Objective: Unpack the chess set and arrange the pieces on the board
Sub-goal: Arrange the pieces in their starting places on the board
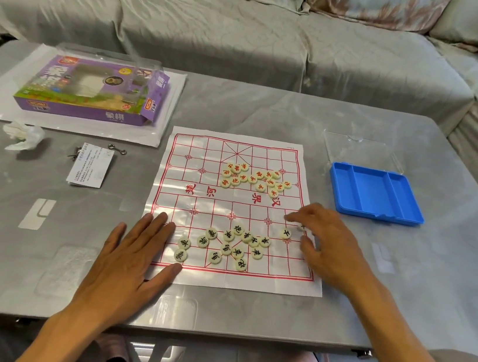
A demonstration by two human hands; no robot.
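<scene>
A paper xiangqi board [244, 157] with red lines lies flat on the grey table. Several cream discs with red characters [255, 178] cluster on its far half. Several discs with black characters [227, 245] lie loose on the near half. My left hand [131, 261] rests flat, fingers straight, on the board's near left corner. My right hand [324, 242] hovers over the right edge, fingers bent, with a disc [302, 227] partly hidden under its fingertips; whether it grips that disc is unclear. Another black-marked disc [285, 233] sits just left of it.
An empty blue tray [375, 195] with its clear lid [361, 150] behind lies to the right. The purple game box [90, 92] sits on a white sheet at far left. A crumpled tissue [23, 135], a leaflet [91, 164] and small metal hooks [118, 149] lie between.
</scene>
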